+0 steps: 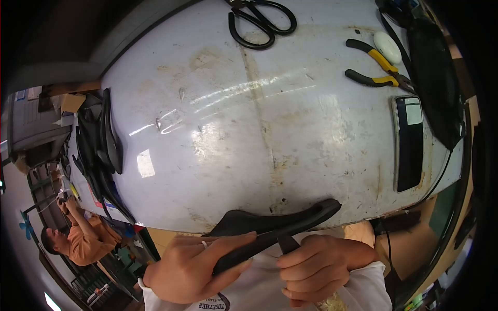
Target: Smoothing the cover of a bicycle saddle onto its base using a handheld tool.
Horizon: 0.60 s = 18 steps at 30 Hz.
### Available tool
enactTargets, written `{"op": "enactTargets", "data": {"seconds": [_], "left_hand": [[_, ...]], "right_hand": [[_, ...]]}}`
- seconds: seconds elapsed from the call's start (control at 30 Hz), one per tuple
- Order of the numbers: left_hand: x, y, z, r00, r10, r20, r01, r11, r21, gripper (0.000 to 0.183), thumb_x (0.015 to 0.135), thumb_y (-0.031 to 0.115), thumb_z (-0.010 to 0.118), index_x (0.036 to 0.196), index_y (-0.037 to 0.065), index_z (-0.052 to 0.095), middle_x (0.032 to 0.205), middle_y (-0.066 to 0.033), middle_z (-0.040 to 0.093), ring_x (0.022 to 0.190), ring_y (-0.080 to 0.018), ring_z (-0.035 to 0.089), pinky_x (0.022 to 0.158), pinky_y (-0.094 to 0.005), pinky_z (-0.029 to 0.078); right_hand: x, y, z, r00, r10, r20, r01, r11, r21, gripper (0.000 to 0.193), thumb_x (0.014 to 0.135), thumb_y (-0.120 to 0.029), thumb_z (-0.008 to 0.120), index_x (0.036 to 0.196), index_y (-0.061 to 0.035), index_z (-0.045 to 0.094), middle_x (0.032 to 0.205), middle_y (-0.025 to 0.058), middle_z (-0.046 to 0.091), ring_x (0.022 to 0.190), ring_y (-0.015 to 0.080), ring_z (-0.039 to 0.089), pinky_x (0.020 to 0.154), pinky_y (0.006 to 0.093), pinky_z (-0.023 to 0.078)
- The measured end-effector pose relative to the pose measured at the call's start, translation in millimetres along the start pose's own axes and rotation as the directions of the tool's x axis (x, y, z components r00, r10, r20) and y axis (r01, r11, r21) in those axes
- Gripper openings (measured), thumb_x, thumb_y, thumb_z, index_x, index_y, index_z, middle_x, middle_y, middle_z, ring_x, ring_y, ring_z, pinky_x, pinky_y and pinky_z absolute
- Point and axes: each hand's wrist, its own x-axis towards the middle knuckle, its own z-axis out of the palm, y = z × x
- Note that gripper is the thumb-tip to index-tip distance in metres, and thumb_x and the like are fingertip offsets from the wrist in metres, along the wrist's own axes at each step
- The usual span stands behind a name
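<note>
A worn white worktable (270, 135), scuffed and stained along a seam down its middle, fills most of the view, with a cluttered workshop floor beyond its left edge. At the near edge of this table, the person's left hand (194, 267) wraps around a long black curved piece (275, 223), thumb along its upper side and fingers curled beneath, so the grip is closed firmly on it. The piece juts up and to the right, its rounded tip just overlapping the table's near rim. The right hand (319, 267) sits just beside the left, closed in a fist around the handle of a dark-bladed tool (287, 243), whose blade meets the underside of the black piece; what the handle is made of is hard to tell.

Toward the far edge of the table lie black scissors (262, 20), blades closed. At the table's far right corner rest pliers with yellow and black handles (376, 65), and a white oval object (387, 47) touches them. Nearer along the right side of the table lies a dark phone (408, 142), face up. A stack of black curved pieces (101, 150) hangs over the table's left edge. Past that edge, lower down, another person in an orange shirt (80, 241) is bent over something.
</note>
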Motion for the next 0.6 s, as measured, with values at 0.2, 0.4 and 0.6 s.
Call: {"op": "enactTargets", "data": {"seconds": [0.2, 0.4, 0.6], "left_hand": [[5.4, 13.7, 6.9, 0.972, 0.021, -0.233, -0.014, 0.999, 0.031, 0.035, 0.088, 0.009, 0.081, 0.119, -0.005, 0.073, 0.085, -0.0176, 0.079, 0.064, -0.0251, 0.077, 0.059, -0.0309, 0.060], [34.1, 47.5, 45.1, 0.926, 0.189, -0.326, 0.143, 0.624, 0.768, 0.037, 0.090, 0.032, 0.084, 0.111, 0.002, 0.077, 0.095, -0.0071, 0.075, 0.083, -0.0243, 0.073, 0.080, -0.0401, 0.058], [64.6, 16.6, 101.9, 0.804, 0.498, -0.324, 0.146, 0.364, 0.920, 0.035, 0.100, 0.043, 0.067, 0.080, 0.014, 0.069, 0.070, 0.0049, 0.052, 0.063, -0.0126, 0.052, 0.069, -0.0328, 0.032]], "right_hand": [[-12.2, -14.4, -33.5, 0.996, 0.057, 0.068, -0.047, 0.989, -0.138, 0.014, 0.088, -0.008, 0.078, 0.079, 0.0004, 0.070, 0.080, 0.0084, 0.070, 0.071, 0.0250, 0.069, 0.073, 0.0420, 0.064], [-27.0, -30.1, -45.9, 0.987, 0.154, 0.042, -0.132, 0.935, -0.330, 0.015, 0.087, -0.011, 0.079, 0.080, -0.0005, 0.070, 0.079, 0.0070, 0.069, 0.072, 0.0239, 0.069, 0.074, 0.0411, 0.065], [-32.0, -34.0, -49.2, 0.986, 0.166, 0.020, -0.149, 0.930, -0.337, 0.014, 0.087, -0.008, 0.079, 0.082, 0.0016, 0.070, 0.081, 0.0094, 0.068, 0.073, 0.0265, 0.069, 0.076, 0.0426, 0.065]]}}
